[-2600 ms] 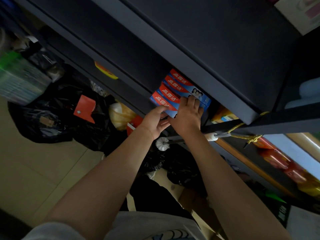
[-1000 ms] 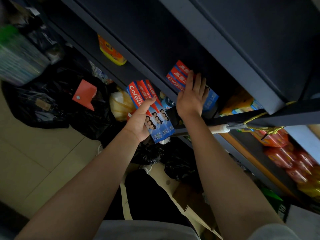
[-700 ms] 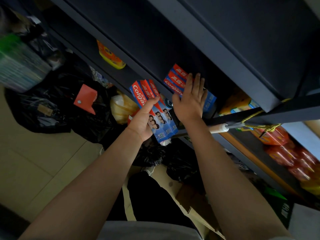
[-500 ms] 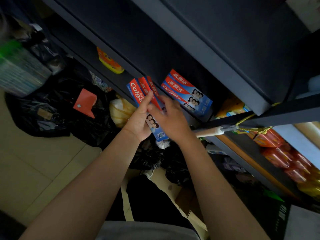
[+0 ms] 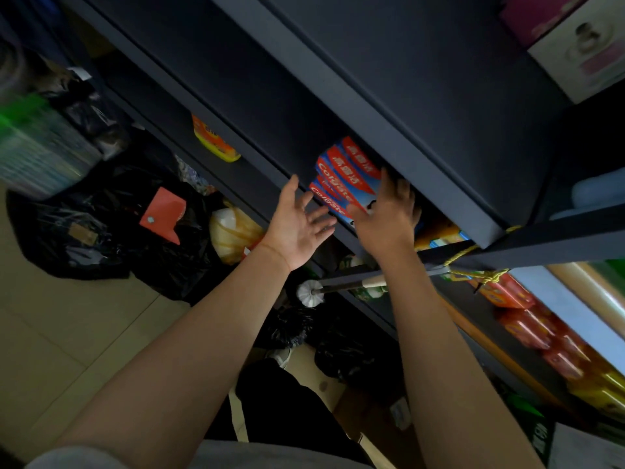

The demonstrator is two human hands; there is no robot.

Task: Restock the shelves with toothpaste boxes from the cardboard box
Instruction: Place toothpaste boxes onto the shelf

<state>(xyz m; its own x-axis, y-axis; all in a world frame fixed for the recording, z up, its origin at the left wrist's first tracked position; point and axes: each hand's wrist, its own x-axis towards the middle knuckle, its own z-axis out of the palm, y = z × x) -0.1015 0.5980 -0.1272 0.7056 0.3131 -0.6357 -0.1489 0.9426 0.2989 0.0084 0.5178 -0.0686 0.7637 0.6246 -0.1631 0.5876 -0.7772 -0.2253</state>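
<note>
The left hand (image 5: 297, 225) hangs with fingers spread and holding nothing, just short of the stacked Colgate toothpaste boxes (image 5: 341, 184) on the dark shelf (image 5: 270, 184). The right hand (image 5: 385, 218), fingers extended, rests against the near end of that stack; whether it presses or merely touches cannot be told. A batch appears shelved; how many remain is unknown, as the cardboard box is not clearly in view. Left of the hands, a yellow-orange packet (image 5: 214, 143) lies on the same shelf. Below them, black plastic bags (image 5: 111, 228) crowd the floor, and a white-tipped brush handle (image 5: 338, 287) juts across the reach.
</note>
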